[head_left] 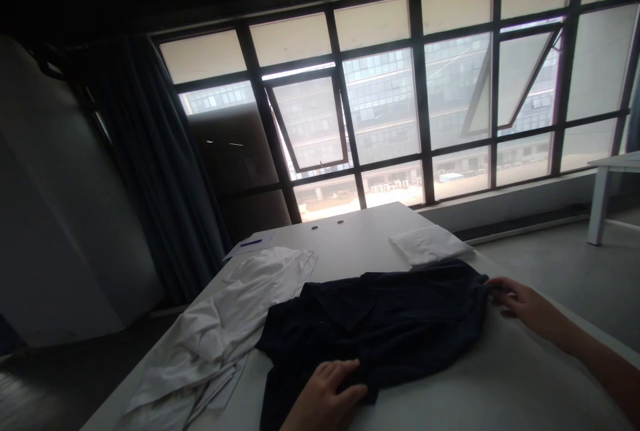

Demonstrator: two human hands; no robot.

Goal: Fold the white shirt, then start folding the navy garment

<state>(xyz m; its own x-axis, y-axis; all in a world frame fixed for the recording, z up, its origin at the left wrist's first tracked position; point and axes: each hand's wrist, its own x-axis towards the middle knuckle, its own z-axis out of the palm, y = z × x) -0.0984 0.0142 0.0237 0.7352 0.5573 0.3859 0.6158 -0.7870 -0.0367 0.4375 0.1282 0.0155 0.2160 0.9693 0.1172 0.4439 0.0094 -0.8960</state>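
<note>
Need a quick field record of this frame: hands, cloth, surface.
left hand: on the dark navy garment, near its lower edge
right hand: fingers at that garment's right edge
beside it: crumpled white garment, to its left
beyond it: folded white cloth
surface: white table

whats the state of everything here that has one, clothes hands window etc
navy garment, lying spread out and rumpled, not folded
left hand, on the navy garment's near edge
right hand, fingers at its far edge
white garment, crumpled in a loose heap
folded white cloth, folded flat
window sash, tilted open
curtain, hanging beside the window
</note>
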